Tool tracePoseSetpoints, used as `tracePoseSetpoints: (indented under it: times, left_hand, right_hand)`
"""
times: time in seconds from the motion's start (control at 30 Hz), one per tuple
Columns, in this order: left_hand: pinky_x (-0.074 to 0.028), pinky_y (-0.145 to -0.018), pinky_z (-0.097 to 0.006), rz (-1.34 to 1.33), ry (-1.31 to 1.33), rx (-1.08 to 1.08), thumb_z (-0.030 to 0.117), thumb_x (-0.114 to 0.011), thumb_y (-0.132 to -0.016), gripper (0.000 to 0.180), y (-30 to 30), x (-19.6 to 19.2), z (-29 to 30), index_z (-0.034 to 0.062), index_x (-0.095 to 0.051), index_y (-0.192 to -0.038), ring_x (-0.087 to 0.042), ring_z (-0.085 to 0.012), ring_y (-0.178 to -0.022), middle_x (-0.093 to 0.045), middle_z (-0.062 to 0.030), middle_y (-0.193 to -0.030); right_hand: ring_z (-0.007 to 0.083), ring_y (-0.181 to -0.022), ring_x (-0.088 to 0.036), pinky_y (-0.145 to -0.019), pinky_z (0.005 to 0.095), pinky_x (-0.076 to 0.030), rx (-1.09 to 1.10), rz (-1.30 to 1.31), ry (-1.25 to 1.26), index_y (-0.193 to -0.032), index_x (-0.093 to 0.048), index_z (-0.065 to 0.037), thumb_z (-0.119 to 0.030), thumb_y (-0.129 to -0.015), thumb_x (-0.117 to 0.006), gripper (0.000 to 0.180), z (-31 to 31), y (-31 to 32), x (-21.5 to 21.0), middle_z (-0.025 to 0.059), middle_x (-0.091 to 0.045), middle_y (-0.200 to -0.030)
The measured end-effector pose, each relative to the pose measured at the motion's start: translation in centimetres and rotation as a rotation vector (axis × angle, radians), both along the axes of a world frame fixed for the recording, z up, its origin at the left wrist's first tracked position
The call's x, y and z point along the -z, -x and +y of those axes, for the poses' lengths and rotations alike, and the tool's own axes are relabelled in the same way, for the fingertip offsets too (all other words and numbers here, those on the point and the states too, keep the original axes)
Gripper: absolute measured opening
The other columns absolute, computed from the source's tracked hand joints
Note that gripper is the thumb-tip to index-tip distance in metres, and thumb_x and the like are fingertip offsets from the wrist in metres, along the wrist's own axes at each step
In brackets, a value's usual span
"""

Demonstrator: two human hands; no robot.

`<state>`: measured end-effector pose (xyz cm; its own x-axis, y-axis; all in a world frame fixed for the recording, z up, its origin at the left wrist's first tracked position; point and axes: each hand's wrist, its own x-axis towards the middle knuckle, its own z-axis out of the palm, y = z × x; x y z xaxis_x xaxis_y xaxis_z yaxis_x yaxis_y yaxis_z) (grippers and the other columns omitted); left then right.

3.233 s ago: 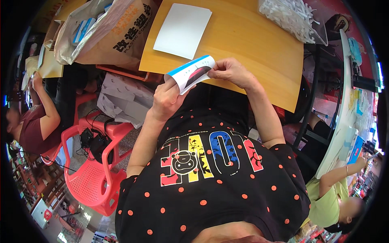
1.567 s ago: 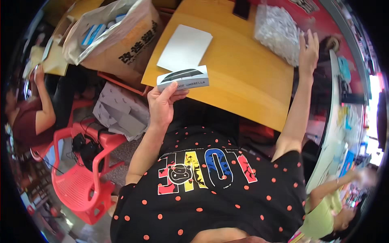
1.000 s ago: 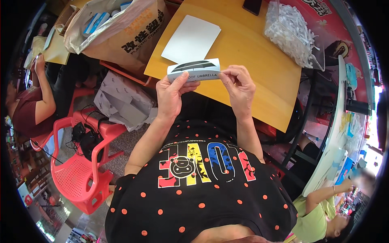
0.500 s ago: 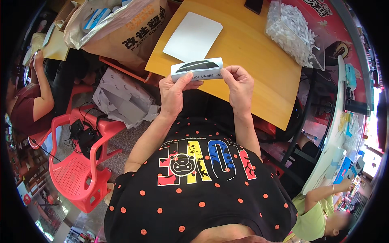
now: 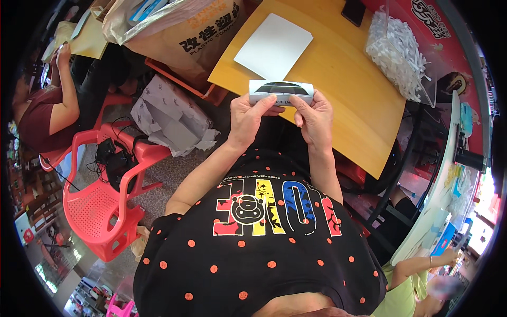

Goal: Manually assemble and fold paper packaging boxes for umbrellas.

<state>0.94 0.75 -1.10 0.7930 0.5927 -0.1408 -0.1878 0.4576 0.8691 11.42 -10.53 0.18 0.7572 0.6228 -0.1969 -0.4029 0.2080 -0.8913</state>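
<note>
The printed piece looks like smooth paper, the desk smooth wood, the armchair glossy plastic (its seat perforated).

I've a table on camera at one o'clock, red wall at two, bright light at four, red chair at eight, speckled floor at nine.

Two own hands, one held wrap, one dark phone, one strip-filled bin, one large bag.

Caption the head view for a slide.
Left hand and right hand hold a printed card; white sheets lie on the yellow table.
</note>
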Motion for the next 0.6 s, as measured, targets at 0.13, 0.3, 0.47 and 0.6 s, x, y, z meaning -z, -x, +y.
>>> tracePoseSetpoints:
  times: [0.13, 0.3, 0.47, 0.6]
  left_hand:
    - [-0.057, -0.065, -0.028, 0.018, -0.019, 0.013, 0.012, -0.061, -0.091, 0.021, 0.0, 0.1, -0.1, -0.0053, -0.065, -0.102, -0.069, -0.02, -0.072, -0.069, -0.014, -0.09]
    - [-0.057, -0.061, -0.026, 0.023, 0.061, 0.067, 0.015, -0.06, -0.092, 0.024, 0.4, 0.3, 0.8, -0.0059, -0.064, -0.102, -0.07, -0.0204, -0.07, -0.069, -0.014, -0.09]
    - [-0.058, -0.061, -0.027, 0.021, 0.181, 0.171, 0.021, -0.051, -0.097, 0.032, 0.5, 0.6, 1.7, -0.0081, -0.061, -0.107, -0.07, -0.0227, -0.071, -0.068, -0.0157, -0.092]
    - [-0.058, -0.062, -0.028, 0.011, 0.163, 0.122, 0.024, -0.046, -0.1, 0.036, 0.1, 0.6, 1.2, -0.0088, -0.059, -0.108, -0.07, -0.024, -0.073, -0.068, -0.0173, -0.093]
  right_hand:
    - [0.0022, -0.044, -0.043, -0.039, 0.0176, -0.03, 0.023, -0.01, -0.03, -0.099, -0.06, 0.003, 0.0, -0.083, -0.068, 0.018, -0.1, 0.0, 0.3, 0.0054, -0.064, -0.079]
    - [0.0006, -0.044, -0.04, -0.038, 0.0166, -0.028, 0.041, 0.003, -0.037, -0.098, -0.06, 0.003, 0.001, -0.083, -0.067, 0.016, -0.6, -0.5, 0.2, 0.0047, -0.064, -0.079]
    - [0.0038, -0.044, -0.044, -0.039, 0.0186, -0.032, 0.009, -0.023, -0.014, -0.098, -0.061, 0.003, -0.008, -0.09, -0.061, 0.013, -1.2, -0.8, 0.7, 0.0044, -0.062, -0.075]
    - [0.0082, -0.045, -0.051, -0.042, 0.0204, -0.038, 0.016, 0.004, -0.01, -0.1, -0.06, 0.003, -0.019, -0.096, -0.053, 0.023, -1.4, -0.6, 0.8, 0.0051, -0.062, -0.074]
